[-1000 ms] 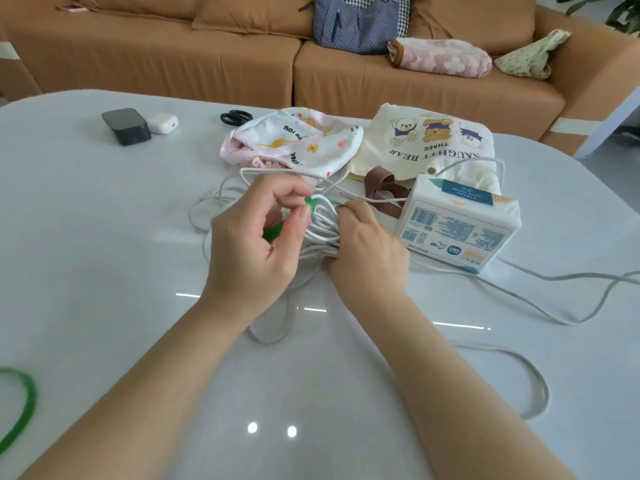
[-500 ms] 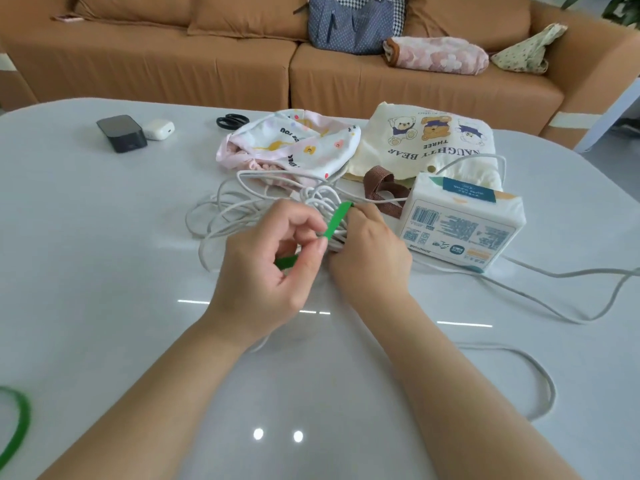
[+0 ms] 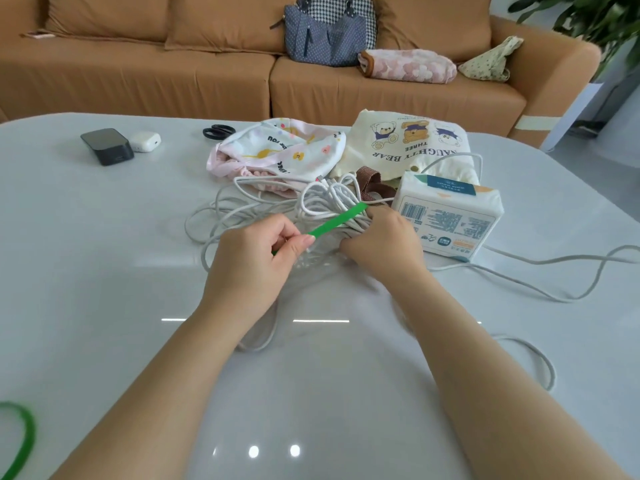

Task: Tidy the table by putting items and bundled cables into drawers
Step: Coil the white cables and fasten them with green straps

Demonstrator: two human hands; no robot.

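A coil of white cable (image 3: pixel 322 204) lies bunched at the table's middle, with loose grey loops trailing left and right. A green strap (image 3: pixel 337 221) runs taut across the bundle. My left hand (image 3: pixel 252 258) pinches the strap's near end between thumb and forefinger. My right hand (image 3: pixel 381 240) grips the gathered cable strands at the bundle's right side, its fingers curled round them and hiding the strap's far end.
A white tissue pack (image 3: pixel 450 216) stands just right of my right hand. Behind lie a floral pouch (image 3: pixel 277 150), a bear tote (image 3: pixel 408 143), scissors (image 3: pixel 218 131), a black box (image 3: pixel 107 145) and an earbud case (image 3: pixel 145 141). A green band (image 3: pixel 20 441) lies at the near left edge.
My left hand has pulled the green strap down and to the left, drawing it out straight over the bundle. My right hand keeps its hold on the cable.
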